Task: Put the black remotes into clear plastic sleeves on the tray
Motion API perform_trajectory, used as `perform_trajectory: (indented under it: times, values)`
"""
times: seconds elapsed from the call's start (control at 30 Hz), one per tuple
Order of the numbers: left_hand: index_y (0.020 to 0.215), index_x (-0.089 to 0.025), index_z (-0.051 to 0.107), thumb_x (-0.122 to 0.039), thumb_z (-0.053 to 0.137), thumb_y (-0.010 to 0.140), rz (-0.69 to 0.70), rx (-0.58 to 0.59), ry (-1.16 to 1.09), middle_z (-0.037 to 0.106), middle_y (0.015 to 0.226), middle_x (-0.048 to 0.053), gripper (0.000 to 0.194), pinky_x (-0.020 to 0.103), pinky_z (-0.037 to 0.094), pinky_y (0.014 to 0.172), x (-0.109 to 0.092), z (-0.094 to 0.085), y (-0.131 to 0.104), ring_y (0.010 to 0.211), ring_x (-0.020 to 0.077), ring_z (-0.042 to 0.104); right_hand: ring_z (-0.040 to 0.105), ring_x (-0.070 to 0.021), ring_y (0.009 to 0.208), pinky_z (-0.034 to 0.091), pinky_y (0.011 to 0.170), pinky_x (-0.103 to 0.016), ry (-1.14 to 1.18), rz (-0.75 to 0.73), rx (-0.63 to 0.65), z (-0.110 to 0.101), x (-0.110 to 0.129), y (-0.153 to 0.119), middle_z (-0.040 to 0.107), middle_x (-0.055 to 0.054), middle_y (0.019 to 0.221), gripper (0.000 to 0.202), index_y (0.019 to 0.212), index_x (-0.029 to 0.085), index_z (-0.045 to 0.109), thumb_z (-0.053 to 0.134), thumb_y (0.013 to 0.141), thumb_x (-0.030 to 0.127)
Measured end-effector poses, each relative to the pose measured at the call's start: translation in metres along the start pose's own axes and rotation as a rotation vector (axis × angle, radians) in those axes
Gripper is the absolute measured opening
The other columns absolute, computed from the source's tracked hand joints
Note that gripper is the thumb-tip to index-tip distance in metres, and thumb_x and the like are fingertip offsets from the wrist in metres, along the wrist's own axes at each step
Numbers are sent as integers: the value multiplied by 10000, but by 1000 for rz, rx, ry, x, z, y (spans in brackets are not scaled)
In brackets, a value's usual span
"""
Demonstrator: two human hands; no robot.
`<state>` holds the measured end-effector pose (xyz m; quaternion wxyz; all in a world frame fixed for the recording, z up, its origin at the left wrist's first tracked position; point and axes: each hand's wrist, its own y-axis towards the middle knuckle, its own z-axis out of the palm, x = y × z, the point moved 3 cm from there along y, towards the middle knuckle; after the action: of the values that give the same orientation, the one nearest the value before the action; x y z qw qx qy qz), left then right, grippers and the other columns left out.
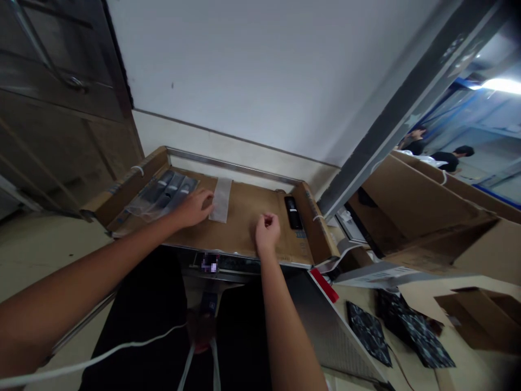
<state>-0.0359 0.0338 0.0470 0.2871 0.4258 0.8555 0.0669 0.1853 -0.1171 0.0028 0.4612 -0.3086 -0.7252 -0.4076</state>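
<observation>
My left hand [197, 208] is over the left-middle of a cardboard-lined tray, its fingers curled and their tips at the left edge of a flat translucent plastic bag [222, 200], pinching it. Left of that hand lie several dark cylindrical items [169, 190] in clear plastic bags, partly behind my wrist. My right hand [267, 233] is closed loosely above the bare cardboard, thumb against the fingers, and nothing shows in it. To its right lies a black cylindrical item [292, 213] with a small white label, unbagged and apart from the hand.
The tray [252, 193] has raised cardboard sides and stands against a white wall [244, 70]. A metal door [52, 92] is at left. Large cardboard boxes [431, 212] and dark patterned packages [368, 331] are at right. A white cable [134, 345] crosses my lap. Two people work in the background.
</observation>
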Motion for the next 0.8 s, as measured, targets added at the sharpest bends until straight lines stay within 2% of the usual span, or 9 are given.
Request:
perform_trajectory:
  times: [0.1,0.2,0.3,0.43,0.63,0.8]
  values:
    - [1201,-195,589,-432,572,865,31,42,-124,564,1224,108,412,374,419,998,-10,21,-11,1116,260,553,508,-336,1160,369,1017,-520,-395,-221,-213,-17,6,9,578,-216,1193,351,1097,135,600,581,771,263]
    - [1157,-205,620,-428,588,855,43,35,-115,562,1195,101,377,389,410,1007,-7,32,-14,1128,269,542,383,-389,1296,296,1060,-562,-663,-325,-214,-30,4,23,445,-276,1368,489,1236,97,546,584,765,221]
    - [1063,-212,649,-420,579,871,92,51,-103,588,1109,80,292,390,423,974,-3,35,-12,1073,258,554,439,-394,1236,318,1026,-566,-835,-231,-180,-38,-4,41,481,-280,1309,493,1250,79,525,571,782,228]
    - [1001,-211,656,-452,648,829,146,70,-121,603,1044,65,296,370,451,888,-5,36,-8,989,241,568,520,-388,1127,372,952,-533,-978,-76,-206,-38,-11,56,568,-256,1170,417,1176,81,558,558,813,286]
    - [940,-208,667,-323,586,872,202,56,-128,628,962,52,156,365,446,881,-6,39,-6,947,221,576,580,-374,1058,406,918,-496,-960,-6,-130,-35,-17,65,619,-231,1122,517,1148,96,594,641,755,430]
    - [916,-203,661,-291,574,875,211,63,-122,638,942,51,131,348,456,845,-8,39,-6,919,212,585,583,-398,1085,399,946,-521,-959,21,-72,-32,-15,64,619,-254,1138,539,1122,72,641,630,751,463]
